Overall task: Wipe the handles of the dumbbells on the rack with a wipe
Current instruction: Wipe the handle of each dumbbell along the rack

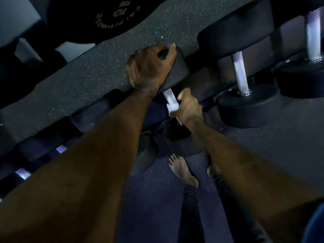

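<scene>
Gripping the far head of a black dumbbell (177,71), your left hand (149,71) curls its fingers (171,53) over the rounded top edge of that weight. Your right hand (188,106) closes its fingers around the shiny metal handle (169,97) and pinches a white wipe (172,108) against it, at the end nearer you. This handle looks pale and bright against the matte black heads; the near head sits below your right wrist. It lies on the dark rack (206,83), which runs slantwise from lower left to upper right. Two more dumbbells (245,95) rest toward the rack's right end, their chrome handles catching light. Beneath you, speckled floor (98,67) and your bare foot (182,171) show.
</scene>
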A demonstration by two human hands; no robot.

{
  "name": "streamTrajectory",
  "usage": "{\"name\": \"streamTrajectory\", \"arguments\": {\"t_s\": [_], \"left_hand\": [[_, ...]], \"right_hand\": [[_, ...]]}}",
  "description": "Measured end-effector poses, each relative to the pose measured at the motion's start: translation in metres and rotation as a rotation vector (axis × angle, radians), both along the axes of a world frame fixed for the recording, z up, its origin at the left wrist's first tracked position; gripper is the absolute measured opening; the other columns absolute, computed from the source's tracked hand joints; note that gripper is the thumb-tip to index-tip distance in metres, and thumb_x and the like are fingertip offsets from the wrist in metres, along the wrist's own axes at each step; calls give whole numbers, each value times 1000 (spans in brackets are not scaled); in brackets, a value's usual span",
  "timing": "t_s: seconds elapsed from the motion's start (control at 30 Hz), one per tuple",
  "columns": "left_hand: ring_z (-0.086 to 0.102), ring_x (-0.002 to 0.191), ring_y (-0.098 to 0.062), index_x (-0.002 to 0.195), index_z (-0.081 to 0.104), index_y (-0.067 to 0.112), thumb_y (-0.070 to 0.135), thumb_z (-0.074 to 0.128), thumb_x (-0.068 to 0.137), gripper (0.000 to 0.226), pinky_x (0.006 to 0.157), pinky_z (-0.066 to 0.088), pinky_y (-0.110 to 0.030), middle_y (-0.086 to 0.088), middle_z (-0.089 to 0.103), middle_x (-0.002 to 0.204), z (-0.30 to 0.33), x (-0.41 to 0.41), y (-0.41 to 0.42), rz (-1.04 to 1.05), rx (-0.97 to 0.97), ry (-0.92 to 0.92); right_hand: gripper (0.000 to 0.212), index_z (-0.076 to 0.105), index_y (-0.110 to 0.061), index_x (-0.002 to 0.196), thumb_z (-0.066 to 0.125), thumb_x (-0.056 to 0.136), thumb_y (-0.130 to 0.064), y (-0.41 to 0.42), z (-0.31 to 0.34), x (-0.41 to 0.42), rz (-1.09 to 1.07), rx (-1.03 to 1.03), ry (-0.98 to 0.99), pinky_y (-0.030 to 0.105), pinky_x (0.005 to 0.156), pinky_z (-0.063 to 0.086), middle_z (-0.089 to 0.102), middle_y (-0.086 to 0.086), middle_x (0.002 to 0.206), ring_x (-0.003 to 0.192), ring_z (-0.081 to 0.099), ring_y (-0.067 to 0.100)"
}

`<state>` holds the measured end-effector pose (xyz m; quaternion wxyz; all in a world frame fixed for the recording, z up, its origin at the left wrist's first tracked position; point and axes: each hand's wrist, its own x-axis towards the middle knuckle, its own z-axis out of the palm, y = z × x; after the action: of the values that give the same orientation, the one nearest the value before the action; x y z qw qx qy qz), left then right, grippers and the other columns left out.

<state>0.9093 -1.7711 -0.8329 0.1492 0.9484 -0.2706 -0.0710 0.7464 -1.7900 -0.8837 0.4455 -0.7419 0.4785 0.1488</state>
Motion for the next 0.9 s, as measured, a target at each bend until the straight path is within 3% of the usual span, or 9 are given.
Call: {"name": "streamTrajectory", "arguments": {"t_s": [0.1, 0.23, 0.43, 0.57, 0.63, 0.73, 0.9], "left_hand": [[74, 94, -27, 104, 82, 38, 81, 38, 94, 62, 79, 50, -33, 4, 81, 101, 0, -2, 0, -15, 18, -3], [73, 101, -30, 107, 81, 39, 80, 41, 94, 59, 83, 49, -36, 2, 81, 108, 0, 1, 0, -12, 30, 14], [73, 102, -31, 109, 81, 41, 83, 37, 92, 63, 84, 51, -37, 1, 81, 108, -2, 0, 0, -6, 50, 6], [72, 104, -34, 111, 80, 38, 81, 37, 92, 64, 87, 50, -39, -3, 80, 110, 0, 1, 0, -24, 51, 5], [71, 107, -34, 114, 80, 39, 80, 38, 93, 62, 88, 50, -38, -3, 80, 113, 1, 0, 0, -25, 52, 5], [73, 100, -32, 109, 81, 37, 80, 38, 92, 63, 81, 49, -36, -1, 81, 106, -3, 0, 1, -13, 42, -11], [75, 99, -20, 106, 83, 39, 78, 43, 91, 58, 84, 55, -32, 9, 82, 106, 7, -1, 2, 13, -36, 81]], "right_hand": [[80, 46, -19, 120, 97, 61, -34, -18, 0, 21, 81, 34, 8, 49, 102, 45, 63, 1, 121, 113, 63, 28], [83, 50, -25, 119, 97, 55, -49, -22, -3, -10, 355, -1, 184, 48, 100, 34, 59, 0, 125, 122, 56, 26], [71, 54, -29, 106, 97, 53, -51, -33, -5, -8, 319, -41, 56, 42, 92, 34, 62, -8, 104, 102, 60, 18], [61, 59, -24, 96, 98, 55, -49, -39, -12, -23, 376, 59, 107, 40, 90, 42, 63, -12, 88, 89, 60, 16], [55, 64, -20, 89, 100, 54, -41, -47, -18, -28, 339, 107, 24, 32, 73, 48, 62, -11, 78, 79, 59, 13], [42, 68, -12, 83, 100, 60, -27, -54, -23, -26, 254, 139, -133, 16, 52, 35, 56, -8, 67, 65, 49, 9], [35, 69, -8, 82, 97, 67, -23, -51, -26, -43, 332, 139, -95, 14, 55, 37, 56, -9, 69, 63, 48, 5]]}}
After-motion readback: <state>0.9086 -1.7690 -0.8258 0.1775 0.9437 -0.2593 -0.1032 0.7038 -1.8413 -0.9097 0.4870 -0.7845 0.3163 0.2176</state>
